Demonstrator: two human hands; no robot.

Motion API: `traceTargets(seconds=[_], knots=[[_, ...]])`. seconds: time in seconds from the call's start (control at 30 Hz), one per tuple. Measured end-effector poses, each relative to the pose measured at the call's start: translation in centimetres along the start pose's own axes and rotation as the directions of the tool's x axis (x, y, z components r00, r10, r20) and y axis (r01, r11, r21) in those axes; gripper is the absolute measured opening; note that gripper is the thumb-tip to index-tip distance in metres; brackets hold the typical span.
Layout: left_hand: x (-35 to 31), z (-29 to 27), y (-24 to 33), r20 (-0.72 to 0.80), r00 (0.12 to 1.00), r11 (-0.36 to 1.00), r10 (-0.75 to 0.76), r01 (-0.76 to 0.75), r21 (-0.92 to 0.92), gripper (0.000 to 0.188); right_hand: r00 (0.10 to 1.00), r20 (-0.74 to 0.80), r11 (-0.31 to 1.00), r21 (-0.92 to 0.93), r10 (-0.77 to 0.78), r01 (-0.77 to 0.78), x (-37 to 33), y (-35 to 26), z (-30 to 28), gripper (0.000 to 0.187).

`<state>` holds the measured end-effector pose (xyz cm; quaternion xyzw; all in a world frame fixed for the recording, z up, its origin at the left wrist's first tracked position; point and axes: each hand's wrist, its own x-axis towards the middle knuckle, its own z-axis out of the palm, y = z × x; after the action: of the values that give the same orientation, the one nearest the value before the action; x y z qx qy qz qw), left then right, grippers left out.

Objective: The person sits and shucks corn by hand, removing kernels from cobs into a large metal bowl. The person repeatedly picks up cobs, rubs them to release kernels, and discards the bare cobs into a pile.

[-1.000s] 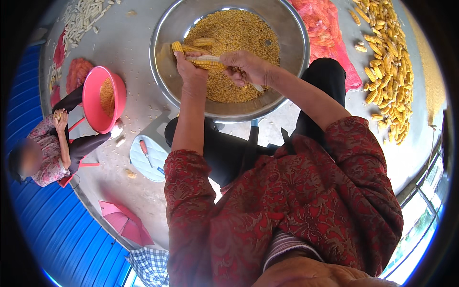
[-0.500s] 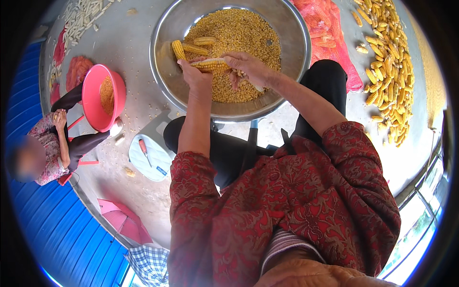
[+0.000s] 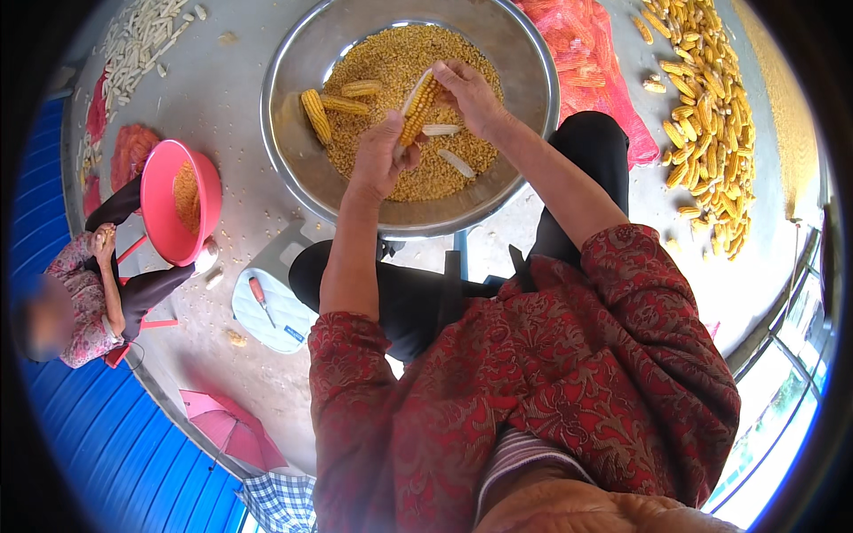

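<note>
Lying at the far left, pale bare cobs [image 3: 147, 40] are strewn on the floor, and below them a seated co-worker [image 3: 75, 262] has both hands together beside a pink basin [image 3: 153, 211] of kernels. Next comes a screwdriver [image 3: 259, 292] on a light-blue pad [image 3: 251, 322]. In the large metal basin [image 3: 286, 102], three full ears [image 3: 345, 105] rest toward the left of the loose kernels [image 3: 391, 60]. Over these, the left hand [image 3: 380, 155] is curled round the lower end of a partly stripped ear [image 3: 421, 105], held aslant with a pale strip showing; the right hand [image 3: 471, 99] pinches its upper end. Two bare cob pieces [image 3: 451, 158] lie just right of it. The step in hand looks like shelling; the next move seems to call for a steady left grip and firm thumb pressure along the bared rows. Farther right are a red mesh sack [image 3: 582, 49] and heaped unshelled ears [image 3: 718, 133].
</note>
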<state>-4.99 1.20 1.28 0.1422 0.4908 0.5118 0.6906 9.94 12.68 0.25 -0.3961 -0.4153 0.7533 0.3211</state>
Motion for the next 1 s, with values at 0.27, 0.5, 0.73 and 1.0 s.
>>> traceTargets(seconds=[0.27,0.5,0.73,1.0], knots=[[-0.4,2.3,-1.1,0.041,0.998,0.900,0.049,-0.062,0.432,0.051,0.981,0.062,0.899,0.393,0.184,-0.193,-0.6,0.4,0.6,0.028],[0.6,2.1,-3.0,-0.063,0.942,0.764,0.329,-0.227,0.604,0.057,0.983,0.115,0.882,0.435,0.146,-0.182,-1.0,0.7,1.2,0.023],[0.3,3.3,-1.9,-0.181,0.966,0.921,0.183,-0.104,0.376,0.065,0.988,0.063,0.906,0.394,0.142,-0.156,-1.1,0.6,1.3,0.022],[0.3,2.9,-1.5,0.005,0.982,0.907,0.188,-0.175,0.383,0.068,0.985,0.119,0.923,0.351,0.125,-0.160,-0.9,0.8,1.0,0.023]])
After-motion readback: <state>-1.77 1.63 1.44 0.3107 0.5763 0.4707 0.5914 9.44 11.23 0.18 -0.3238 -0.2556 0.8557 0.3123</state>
